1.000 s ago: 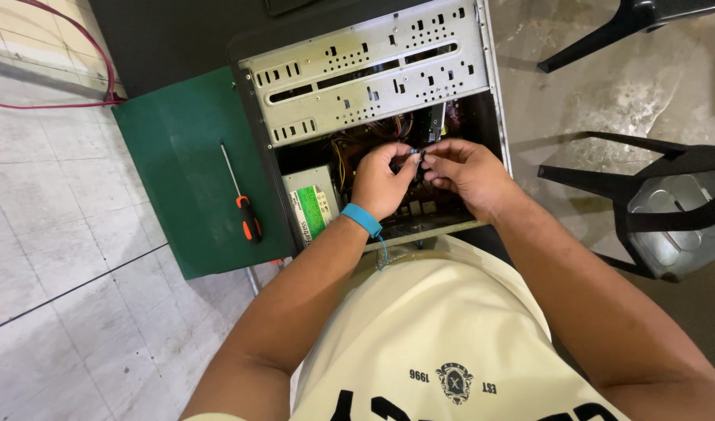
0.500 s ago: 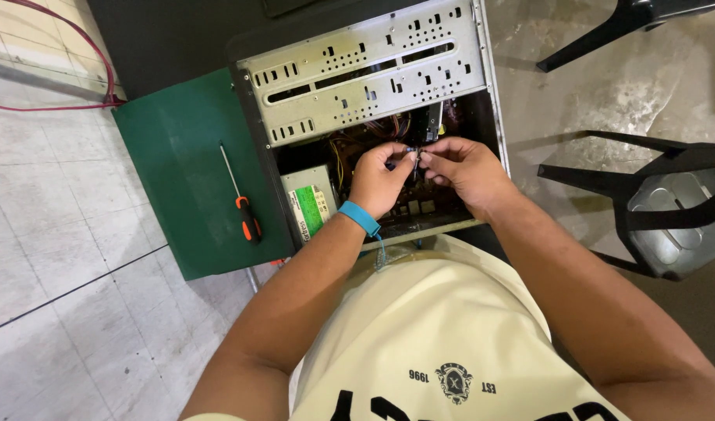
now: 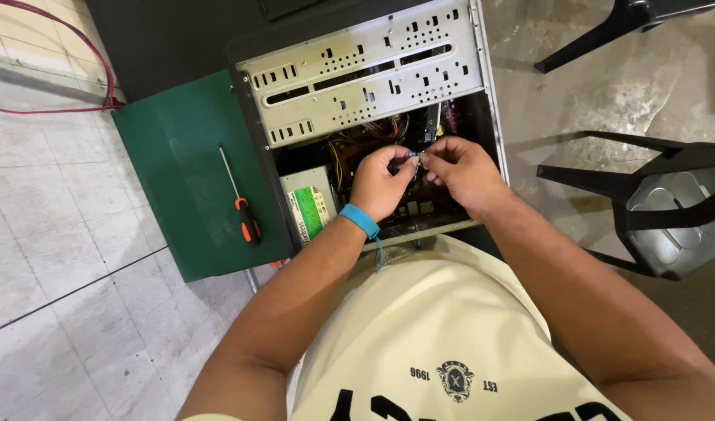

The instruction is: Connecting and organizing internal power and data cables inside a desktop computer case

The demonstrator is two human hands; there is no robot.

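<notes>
Inside the open case (image 3: pixel 486 93), near its right wall, our left hand (image 3: pixel 379 183) and right hand (image 3: pixel 465 173) pinch a small connector (image 3: pixel 414 158); tugging could, we judge, snag the wires (image 3: pixel 357 144).

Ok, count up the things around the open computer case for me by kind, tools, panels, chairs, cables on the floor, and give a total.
Screwdrivers: 1, the orange-handled screwdriver.
Panels: 1, the flat green side panel under it.
Chairs: 2, the black metal-seat chair and the black chair legs at top right.
Floor cables: 1, the red cable.
Total: 5.
</notes>
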